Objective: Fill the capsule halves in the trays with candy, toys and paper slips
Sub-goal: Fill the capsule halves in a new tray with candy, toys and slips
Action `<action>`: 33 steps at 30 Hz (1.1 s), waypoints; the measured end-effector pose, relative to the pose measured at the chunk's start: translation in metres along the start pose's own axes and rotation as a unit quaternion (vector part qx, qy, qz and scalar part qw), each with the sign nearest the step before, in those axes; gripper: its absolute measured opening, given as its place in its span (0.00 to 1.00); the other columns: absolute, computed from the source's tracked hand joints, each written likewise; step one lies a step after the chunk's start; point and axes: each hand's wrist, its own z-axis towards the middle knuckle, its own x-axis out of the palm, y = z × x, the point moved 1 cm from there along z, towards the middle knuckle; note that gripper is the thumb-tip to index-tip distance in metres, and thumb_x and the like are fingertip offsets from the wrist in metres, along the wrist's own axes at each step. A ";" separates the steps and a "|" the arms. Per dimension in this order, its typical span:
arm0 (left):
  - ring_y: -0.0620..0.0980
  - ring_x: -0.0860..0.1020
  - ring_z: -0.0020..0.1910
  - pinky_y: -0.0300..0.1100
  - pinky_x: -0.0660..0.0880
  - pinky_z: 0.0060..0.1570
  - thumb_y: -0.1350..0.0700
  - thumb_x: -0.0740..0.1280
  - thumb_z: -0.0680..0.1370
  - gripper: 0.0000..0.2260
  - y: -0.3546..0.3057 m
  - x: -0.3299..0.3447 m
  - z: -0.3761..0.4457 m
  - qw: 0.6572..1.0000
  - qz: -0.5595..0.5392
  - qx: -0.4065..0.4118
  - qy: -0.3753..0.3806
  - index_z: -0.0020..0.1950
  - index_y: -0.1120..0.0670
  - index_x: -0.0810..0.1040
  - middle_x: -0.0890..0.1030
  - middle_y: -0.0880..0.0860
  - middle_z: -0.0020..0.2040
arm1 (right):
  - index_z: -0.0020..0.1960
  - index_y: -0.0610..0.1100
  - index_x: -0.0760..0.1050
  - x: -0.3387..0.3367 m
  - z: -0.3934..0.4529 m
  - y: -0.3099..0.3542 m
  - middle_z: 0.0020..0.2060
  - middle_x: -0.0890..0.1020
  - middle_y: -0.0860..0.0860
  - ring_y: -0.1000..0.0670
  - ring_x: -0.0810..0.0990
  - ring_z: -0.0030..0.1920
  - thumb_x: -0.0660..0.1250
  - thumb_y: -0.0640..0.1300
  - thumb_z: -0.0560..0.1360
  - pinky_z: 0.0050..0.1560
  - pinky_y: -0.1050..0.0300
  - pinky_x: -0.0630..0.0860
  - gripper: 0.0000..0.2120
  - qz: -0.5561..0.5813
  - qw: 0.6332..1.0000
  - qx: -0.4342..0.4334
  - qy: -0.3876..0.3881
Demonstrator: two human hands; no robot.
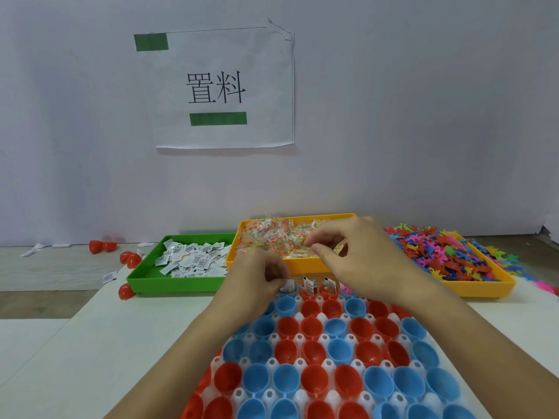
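A white holder tray (298, 341) in front of me carries rows of red and blue capsule halves (313, 352). Two halves in the far row hold paper slips (309, 284) and candy. My left hand (257, 278) pinches a white paper slip (287, 284) over a blue half in that far row. My right hand (348, 252) hovers at the near edge of the orange candy tray (260, 264) and pinches a clear candy packet (340, 248). Candy packets (272, 237) fill that tray.
A green tray (145, 278) of paper slips stands at the left. An orange tray (484, 287) heaped with colourful plastic toys (447, 252) stands at the right. Loose red capsule halves (127, 258) lie left of the green tray. A paper sign (220, 89) hangs on the wall.
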 end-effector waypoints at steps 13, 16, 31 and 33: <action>0.43 0.81 0.41 0.33 0.76 0.44 0.62 0.71 0.75 0.05 -0.001 -0.008 0.002 0.998 0.052 0.019 -0.010 0.44 0.53 0.86 0.85 0.49 0.40 | 0.48 0.50 0.85 -0.002 0.001 -0.003 0.40 0.83 0.62 0.65 0.79 0.46 0.69 0.40 0.77 0.43 0.77 0.71 0.08 0.001 1.000 0.002 -0.006; 0.41 0.80 0.41 0.29 0.74 0.41 0.62 0.71 0.75 0.05 -0.001 -0.007 0.002 0.998 0.064 0.020 -0.005 0.45 0.53 0.86 0.84 0.47 0.41 | 0.49 0.50 0.85 -0.002 0.001 -0.003 0.39 0.82 0.64 0.66 0.79 0.47 0.69 0.40 0.77 0.43 0.78 0.71 0.08 -0.001 1.000 0.000 -0.004; 0.37 0.75 0.32 0.26 0.69 0.32 0.61 0.69 0.77 0.08 0.001 -0.003 0.002 0.999 0.023 -0.019 0.020 0.39 0.51 0.81 0.78 0.43 0.34 | 0.51 0.51 0.85 -0.002 0.000 -0.005 0.40 0.80 0.65 0.68 0.78 0.49 0.68 0.41 0.78 0.43 0.79 0.71 0.08 -0.008 1.000 0.001 0.005; 0.36 0.75 0.30 0.26 0.69 0.30 0.61 0.70 0.77 0.09 0.002 -0.004 0.002 0.999 0.004 -0.033 0.021 0.38 0.50 0.81 0.79 0.43 0.33 | 0.51 0.51 0.85 -0.002 0.000 -0.005 0.40 0.81 0.65 0.67 0.78 0.49 0.68 0.42 0.78 0.44 0.79 0.71 0.08 -0.010 1.000 0.002 0.003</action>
